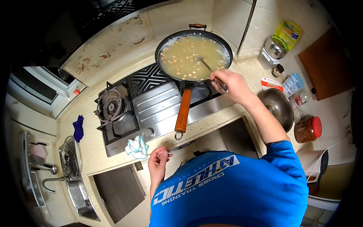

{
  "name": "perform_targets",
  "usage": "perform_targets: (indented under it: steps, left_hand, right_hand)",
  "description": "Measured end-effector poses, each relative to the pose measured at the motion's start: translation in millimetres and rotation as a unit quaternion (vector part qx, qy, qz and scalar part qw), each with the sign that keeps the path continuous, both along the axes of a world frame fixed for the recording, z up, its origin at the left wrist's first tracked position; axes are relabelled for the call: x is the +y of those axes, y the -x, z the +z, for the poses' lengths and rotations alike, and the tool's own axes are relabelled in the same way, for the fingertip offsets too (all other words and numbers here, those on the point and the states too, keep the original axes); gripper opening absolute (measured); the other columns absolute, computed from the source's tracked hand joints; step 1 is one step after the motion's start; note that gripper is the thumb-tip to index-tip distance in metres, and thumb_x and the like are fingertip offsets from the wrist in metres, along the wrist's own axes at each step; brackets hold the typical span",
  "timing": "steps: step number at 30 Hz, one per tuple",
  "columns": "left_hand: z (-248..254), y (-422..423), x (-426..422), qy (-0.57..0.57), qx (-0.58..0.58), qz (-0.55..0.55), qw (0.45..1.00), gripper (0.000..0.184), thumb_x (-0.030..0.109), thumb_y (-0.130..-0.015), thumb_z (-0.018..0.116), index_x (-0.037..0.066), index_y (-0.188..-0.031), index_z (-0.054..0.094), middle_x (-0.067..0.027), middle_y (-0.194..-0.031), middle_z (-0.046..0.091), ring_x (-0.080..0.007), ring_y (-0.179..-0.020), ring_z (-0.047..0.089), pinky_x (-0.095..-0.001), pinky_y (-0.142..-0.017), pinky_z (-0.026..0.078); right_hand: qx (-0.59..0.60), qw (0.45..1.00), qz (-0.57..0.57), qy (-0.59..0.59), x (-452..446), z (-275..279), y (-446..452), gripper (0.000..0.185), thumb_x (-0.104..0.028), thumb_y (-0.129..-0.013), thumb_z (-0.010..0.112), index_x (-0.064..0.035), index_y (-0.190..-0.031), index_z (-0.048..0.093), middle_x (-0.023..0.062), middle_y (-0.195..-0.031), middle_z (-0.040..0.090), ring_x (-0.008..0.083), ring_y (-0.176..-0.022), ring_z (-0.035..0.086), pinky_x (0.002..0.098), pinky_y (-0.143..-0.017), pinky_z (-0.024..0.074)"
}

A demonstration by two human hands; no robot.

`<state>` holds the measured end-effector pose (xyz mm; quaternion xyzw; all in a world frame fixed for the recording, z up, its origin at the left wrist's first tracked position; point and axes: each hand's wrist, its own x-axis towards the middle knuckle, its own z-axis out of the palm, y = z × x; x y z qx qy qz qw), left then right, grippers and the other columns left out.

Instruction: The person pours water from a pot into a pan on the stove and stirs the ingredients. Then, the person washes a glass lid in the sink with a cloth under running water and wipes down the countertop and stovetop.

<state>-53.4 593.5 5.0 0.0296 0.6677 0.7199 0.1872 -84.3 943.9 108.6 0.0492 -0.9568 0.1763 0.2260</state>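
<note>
A large dark wok with a wooden handle sits on the right burner. It holds cloudy yellowish liquid with many pale, bean-like pieces. My right hand grips a long-handled metal cooking utensil, whose head dips into the liquid and is hidden. Low by the counter's front edge is my left hand, its fingertips pinched together; whether anything is between them cannot be made out. A crumpled white cloth lies on the counter just beyond that hand.
On the left stand a bare gas burner, a glass lid and a sink. A metal bowl, a red-lidded jar and several packages line the right counter. A range hood hangs at upper left.
</note>
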Motion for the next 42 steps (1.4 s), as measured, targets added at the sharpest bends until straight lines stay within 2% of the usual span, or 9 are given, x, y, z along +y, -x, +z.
perform_targets:
  steps: [4, 7, 11, 17, 20, 23, 28, 33, 42]
  left_hand:
    - [-5.4, -9.2, -9.3, 0.001, -0.009, 0.015, 1.0, 0.023, 0.016, -0.089, 0.055, 0.002, -0.106, 0.053, -0.0083, -0.092, 0.063, -0.0135, -0.077, 0.061, -0.0229, -0.068, 0.047]
    - [-7.9, -16.8, -14.0, -0.001, -0.043, 0.036, 0.998, 0.023, 0.014, -0.088, 0.056, 0.001, -0.106, 0.053, -0.0072, -0.093, 0.062, -0.0129, -0.079, 0.06, -0.0224, -0.069, 0.045]
    - [-13.5, -22.6, -20.1, -0.004, -0.055, 0.039, 0.998, 0.023, 0.014, -0.088, 0.056, 0.002, -0.107, 0.053, -0.0074, -0.093, 0.062, -0.013, -0.078, 0.061, -0.0227, -0.069, 0.045]
    - [-20.0, -29.5, -23.3, -0.016, -0.058, 0.039, 0.997, 0.022, 0.012, -0.087, 0.056, 0.003, -0.107, 0.053, -0.0078, -0.093, 0.063, -0.0133, -0.078, 0.061, -0.023, -0.068, 0.046]
    - [-21.0, -31.5, -24.5, -0.016, -0.057, 0.036, 0.998, 0.022, 0.013, -0.088, 0.056, 0.003, -0.107, 0.053, -0.0074, -0.093, 0.063, -0.0132, -0.078, 0.061, -0.0229, -0.069, 0.046]
    - [-22.6, -32.4, -26.5, -0.01, -0.059, 0.033, 0.998, 0.022, 0.013, -0.088, 0.056, 0.003, -0.107, 0.053, -0.007, -0.093, 0.063, -0.013, -0.079, 0.061, -0.0229, -0.069, 0.045]
    - [-22.5, -32.6, -25.9, -0.014, -0.065, 0.03, 0.997, 0.022, 0.014, -0.088, 0.056, 0.003, -0.107, 0.053, -0.0066, -0.093, 0.063, -0.0127, -0.079, 0.061, -0.0229, -0.069, 0.045]
    - [-23.4, -31.0, -22.6, -0.016, -0.069, 0.021, 0.997, 0.022, 0.014, -0.088, 0.056, 0.003, -0.107, 0.053, -0.0065, -0.092, 0.063, -0.0125, -0.078, 0.061, -0.0227, -0.068, 0.045]
    - [-27.5, -25.5, -19.5, -0.013, -0.054, 0.0, 0.998, 0.021, 0.013, -0.088, 0.055, 0.002, -0.106, 0.053, -0.0068, -0.092, 0.063, -0.0123, -0.077, 0.061, -0.0214, -0.067, 0.045]
  right_hand:
    - [0.048, 0.998, 0.018, 0.023, 24.0, -3.5, 28.2, 0.014, -0.013, -0.076, 0.061, -0.0087, -0.088, 0.057, 0.0123, -0.072, 0.056, 0.0307, -0.068, 0.056, 0.0377, -0.059, 0.0453]
    - [0.074, 0.995, 0.04, 0.046, 29.9, -6.1, 42.6, 0.017, -0.008, -0.075, 0.061, -0.0034, -0.091, 0.058, 0.0138, -0.076, 0.058, 0.0305, -0.07, 0.056, 0.0372, -0.063, 0.0456]
    - [0.089, 0.994, 0.047, 0.047, 33.8, -11.2, 62.6, 0.019, -0.009, -0.076, 0.061, -0.0035, -0.093, 0.059, 0.0145, -0.077, 0.058, 0.0295, -0.071, 0.057, 0.0359, -0.063, 0.0457]
    - [0.121, 0.991, 0.016, 0.06, 22.3, -14.8, 84.3, 0.024, -0.021, -0.08, 0.059, -0.0037, -0.097, 0.061, 0.0149, -0.079, 0.06, 0.0289, -0.072, 0.057, 0.0356, -0.064, 0.0457]
    - [0.103, 0.992, 0.011, 0.072, 14.4, -11.1, 82.8, 0.028, -0.026, -0.082, 0.058, -0.0025, -0.096, 0.061, 0.0153, -0.081, 0.061, 0.0291, -0.073, 0.058, 0.0355, -0.066, 0.046]
    - [0.105, 0.987, 0.033, 0.117, 15.2, -14.0, 79.4, 0.028, -0.025, -0.082, 0.057, -0.0013, -0.096, 0.061, 0.0164, -0.084, 0.061, 0.0287, -0.072, 0.058, 0.0342, -0.066, 0.046]
    - [0.022, 0.986, 0.054, 0.157, 9.4, -12.1, 54.3, 0.027, -0.021, -0.081, 0.057, -0.0009, -0.099, 0.06, 0.0171, -0.084, 0.061, 0.0268, -0.071, 0.059, 0.0332, -0.065, 0.0454]
    - [0.007, 0.986, 0.079, 0.145, -2.2, -3.5, 26.3, 0.025, -0.014, -0.078, 0.059, -0.0007, -0.099, 0.06, 0.015, -0.081, 0.061, 0.0247, -0.068, 0.057, 0.0321, -0.063, 0.0451]
    - [-0.03, 0.989, 0.074, 0.126, -10.7, 19.6, -33.3, 0.023, -0.012, -0.076, 0.059, -0.0029, -0.097, 0.06, 0.0133, -0.077, 0.059, 0.0234, -0.063, 0.053, 0.0314, -0.06, 0.0434]
